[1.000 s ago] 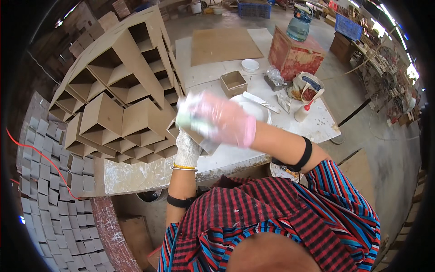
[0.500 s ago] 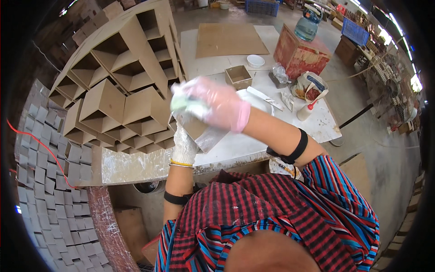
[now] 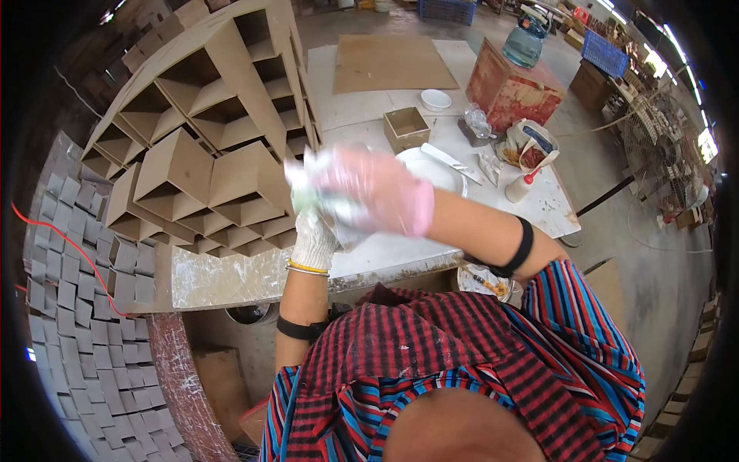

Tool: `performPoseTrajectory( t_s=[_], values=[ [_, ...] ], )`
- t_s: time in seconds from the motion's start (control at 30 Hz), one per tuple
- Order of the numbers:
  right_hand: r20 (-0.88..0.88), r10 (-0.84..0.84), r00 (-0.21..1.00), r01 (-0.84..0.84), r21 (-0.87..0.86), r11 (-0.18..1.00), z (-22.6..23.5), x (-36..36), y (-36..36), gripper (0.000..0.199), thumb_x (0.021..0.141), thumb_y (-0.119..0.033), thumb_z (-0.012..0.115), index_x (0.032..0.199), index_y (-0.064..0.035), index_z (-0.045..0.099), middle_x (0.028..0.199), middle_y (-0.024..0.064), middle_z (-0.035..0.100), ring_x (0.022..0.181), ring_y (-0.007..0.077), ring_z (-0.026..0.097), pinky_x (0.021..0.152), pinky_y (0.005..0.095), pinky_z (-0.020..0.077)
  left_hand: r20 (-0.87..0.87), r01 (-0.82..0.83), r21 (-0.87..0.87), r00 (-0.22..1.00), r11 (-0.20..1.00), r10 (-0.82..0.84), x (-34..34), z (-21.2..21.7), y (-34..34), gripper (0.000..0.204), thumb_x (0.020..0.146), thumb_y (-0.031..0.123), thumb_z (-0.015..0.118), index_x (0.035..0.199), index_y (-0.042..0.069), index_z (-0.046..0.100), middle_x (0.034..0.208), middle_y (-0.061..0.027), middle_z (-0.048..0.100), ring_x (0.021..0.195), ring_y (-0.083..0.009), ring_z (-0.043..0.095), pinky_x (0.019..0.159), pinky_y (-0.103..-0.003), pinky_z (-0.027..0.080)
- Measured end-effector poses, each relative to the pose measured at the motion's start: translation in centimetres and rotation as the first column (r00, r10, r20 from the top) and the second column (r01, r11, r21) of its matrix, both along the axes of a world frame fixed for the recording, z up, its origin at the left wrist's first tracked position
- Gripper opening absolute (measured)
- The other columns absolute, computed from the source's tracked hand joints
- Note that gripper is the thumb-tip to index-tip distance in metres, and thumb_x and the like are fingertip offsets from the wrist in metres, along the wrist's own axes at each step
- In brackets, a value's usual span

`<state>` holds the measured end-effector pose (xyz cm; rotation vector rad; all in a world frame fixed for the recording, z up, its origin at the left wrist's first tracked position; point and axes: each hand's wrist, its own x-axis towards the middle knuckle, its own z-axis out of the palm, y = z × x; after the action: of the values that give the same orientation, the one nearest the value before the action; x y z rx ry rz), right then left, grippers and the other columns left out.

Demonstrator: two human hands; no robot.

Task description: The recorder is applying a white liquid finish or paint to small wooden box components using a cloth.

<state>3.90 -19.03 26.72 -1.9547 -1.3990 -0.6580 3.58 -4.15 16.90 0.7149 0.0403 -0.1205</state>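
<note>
My left hand (image 3: pixel 314 240), in a white knit glove, is closed on a small brown open box (image 3: pixel 349 235) that is mostly hidden behind my right hand. My right hand (image 3: pixel 369 187) wears a pink glove under clear plastic and is smeared by motion. In its fingers is a pale green and white wad (image 3: pixel 306 199), cloth-like, pressed over the box. Just beyond, on the white work table (image 3: pixel 369 266), lies a white round dish (image 3: pixel 454 182) with a white flat-bladed tool (image 3: pixel 446 160) across its rim. Another small open box (image 3: pixel 406 129) stands behind the dish.
Stacked brown boxes (image 3: pixel 173 171) rise close to my left hand. Rows of grey boxes (image 3: pixel 100 339) spread at far left. On the table are a white bowl (image 3: pixel 436 100), brown board (image 3: pixel 392 65), red-capped bottle (image 3: pixel 519 188) and cloth bag (image 3: pixel 531 142). A water jug (image 3: pixel 525 45) tops a red crate (image 3: pixel 512 88).
My right hand has shifted slightly right and toward me, over the box. The box has tilted and now shows less, and more of the white dish is visible.
</note>
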Motion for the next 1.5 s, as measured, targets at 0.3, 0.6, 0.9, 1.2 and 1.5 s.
performPoseTrajectory(
  t_s=[0.3, 0.6, 0.9, 1.2, 1.5],
  values=[
    [-0.146, -0.104, 0.984, 0.114, 0.063, 0.991, -0.4, 2.5, 0.3, 0.047, 0.073, -0.010, 0.069, 0.117, -0.0146, 0.056, 0.109, 0.0064, 0.059, 0.101, 0.0238, 0.058, 0.082, 0.0327, 0.0498, -0.154, -0.099, 0.082, 0.982, 0.992, 0.110, -1.1, 0.6, -0.5, 0.060, 0.093, 0.054, 0.031, 0.129, 0.007, 0.042, 0.118, -0.0134, 0.053, 0.107, -0.0282, 0.053, 0.090, -0.040, 0.047],
    [-0.085, 0.005, 0.996, -0.001, 0.053, 0.999, -1.9, 2.9, -1.7, 0.041, 0.072, -0.005, 0.067, 0.110, -0.0128, 0.059, 0.110, 0.0074, 0.059, 0.100, 0.0248, 0.059, 0.083, 0.0332, 0.0503, -0.052, -0.018, 0.076, 0.998, 0.997, 0.022, -2.4, 2.1, 0.6, 0.067, 0.091, 0.058, 0.033, 0.133, 0.007, 0.039, 0.127, -0.0139, 0.049, 0.112, -0.0295, 0.051, 0.093, -0.043, 0.045],
    [-0.210, 0.032, 0.977, -0.025, 0.035, 0.999, -1.7, 3.1, -1.3, 0.038, 0.077, -0.014, 0.068, 0.113, -0.0130, 0.057, 0.109, 0.0065, 0.058, 0.099, 0.0253, 0.059, 0.082, 0.0337, 0.0496, -0.105, -0.046, 0.116, 0.993, 0.992, 0.058, -2.1, 1.1, 1.0, 0.071, 0.089, 0.063, 0.032, 0.135, 0.009, 0.037, 0.130, -0.0120, 0.047, 0.115, -0.0293, 0.049, 0.095, -0.043, 0.043],
    [-0.268, 0.181, 0.946, -0.239, -0.205, 0.949, -3.0, 0.6, -5.2, 0.038, 0.079, -0.010, 0.065, 0.115, -0.0213, 0.059, 0.110, 0.0043, 0.056, 0.101, 0.0222, 0.057, 0.085, 0.0323, 0.0484, -0.083, -0.072, 0.088, 0.993, 0.993, 0.079, -1.4, 0.3, 2.0, 0.071, 0.088, 0.063, 0.034, 0.135, 0.009, 0.038, 0.133, -0.0110, 0.045, 0.118, -0.0271, 0.047, 0.096, -0.040, 0.043],
    [-0.295, 0.152, 0.943, -0.130, 0.091, 0.987, -1.4, 2.3, -3.3, 0.040, 0.078, -0.009, 0.067, 0.117, -0.0155, 0.059, 0.105, 0.0071, 0.060, 0.096, 0.0242, 0.060, 0.081, 0.0341, 0.0487, 0.130, -0.040, 0.392, 0.991, 0.919, -0.012, -1.2, -2.1, 2.8, 0.057, 0.093, 0.050, 0.036, 0.130, 0.007, 0.042, 0.126, -0.0143, 0.050, 0.113, -0.0302, 0.050, 0.095, -0.045, 0.042]
  ],
)
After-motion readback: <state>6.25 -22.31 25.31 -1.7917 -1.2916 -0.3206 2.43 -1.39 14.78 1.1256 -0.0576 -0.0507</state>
